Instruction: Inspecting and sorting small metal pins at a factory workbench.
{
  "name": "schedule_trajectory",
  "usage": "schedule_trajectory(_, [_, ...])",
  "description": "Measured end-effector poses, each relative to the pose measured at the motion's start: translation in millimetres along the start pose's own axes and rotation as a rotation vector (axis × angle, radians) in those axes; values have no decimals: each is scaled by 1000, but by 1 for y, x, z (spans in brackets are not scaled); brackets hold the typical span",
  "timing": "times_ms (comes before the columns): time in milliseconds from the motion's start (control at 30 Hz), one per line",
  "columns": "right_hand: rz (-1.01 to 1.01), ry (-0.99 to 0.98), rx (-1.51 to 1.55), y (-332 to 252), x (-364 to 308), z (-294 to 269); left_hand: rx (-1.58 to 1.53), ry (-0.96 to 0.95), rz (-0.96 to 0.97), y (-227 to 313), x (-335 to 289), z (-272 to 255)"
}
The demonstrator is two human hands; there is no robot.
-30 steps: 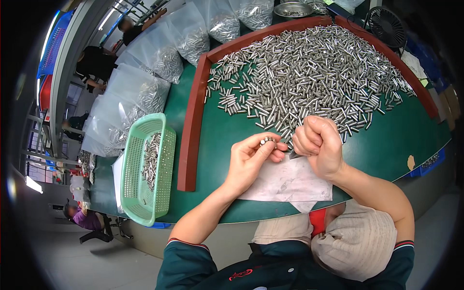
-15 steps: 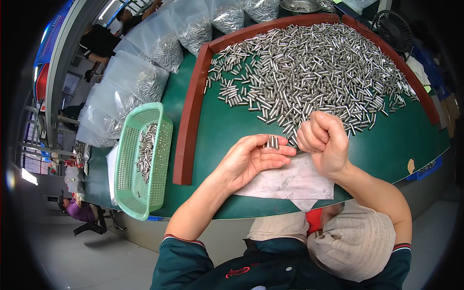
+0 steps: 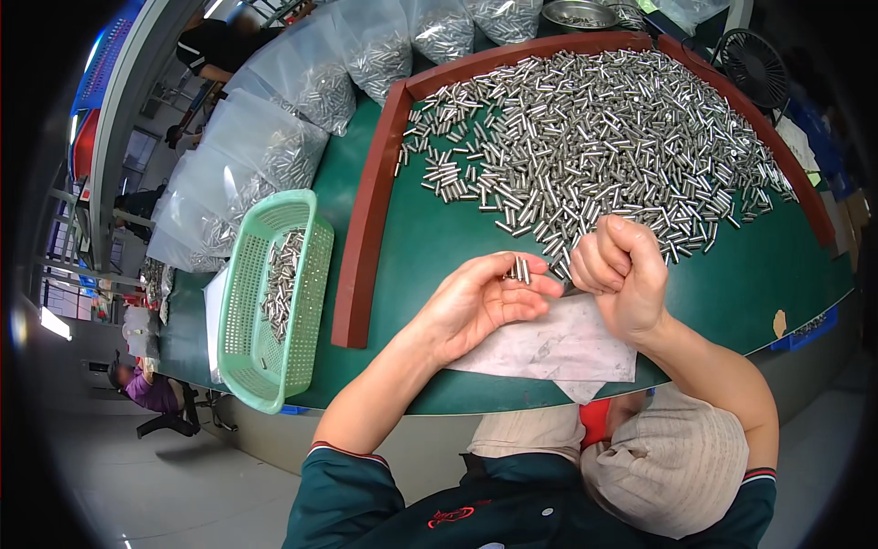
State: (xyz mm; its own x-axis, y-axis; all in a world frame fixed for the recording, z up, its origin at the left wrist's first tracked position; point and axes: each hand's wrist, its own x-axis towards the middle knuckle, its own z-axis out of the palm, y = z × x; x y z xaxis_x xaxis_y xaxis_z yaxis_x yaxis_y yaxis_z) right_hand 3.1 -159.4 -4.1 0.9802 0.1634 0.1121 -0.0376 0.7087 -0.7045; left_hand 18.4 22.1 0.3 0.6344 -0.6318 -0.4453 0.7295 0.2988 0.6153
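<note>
My left hand (image 3: 471, 311) is turned palm up near the front of the table. Between its thumb and fingers it pinches a short row of metal pins (image 3: 520, 271), small shiny cylinders. Close on its right, my right hand (image 3: 626, 274) is curled into a fist, and whatever it may hold is hidden by the fingers. Both hands hover just in front of a wide heap of loose metal pins (image 3: 604, 146) on the green tabletop (image 3: 430, 265). A stained pale cloth (image 3: 558, 349) lies flat beneath them.
A red-brown border (image 3: 364, 238) fences the heap at left, back and right. To the left stands a light green basket (image 3: 320, 274) with some pins in it. Clear bags of pins (image 3: 291, 151) line the far left. A metal bowl (image 3: 580, 13) and a black fan (image 3: 754, 69) are at the back.
The whole view has shifted slightly. In my left hand the pins lean a little differently between the fingers. My right fist keeps nearly the same pose.
</note>
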Motion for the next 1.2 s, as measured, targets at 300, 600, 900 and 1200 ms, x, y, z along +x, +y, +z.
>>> schedule_trajectory(300, [-7,-17,-24,0,-1,0,62,95,53,0,-2,10])
schedule_trajectory(600, [9,16,27,0,0,0,-54,177,335,23,1,-21])
schedule_trajectory(900, [14,22,17,0,0,2,134,423,549,52,0,-48])
schedule_trajectory(1200, [23,34,32,0,1,-2,1576,658,560,60,-28,-27])
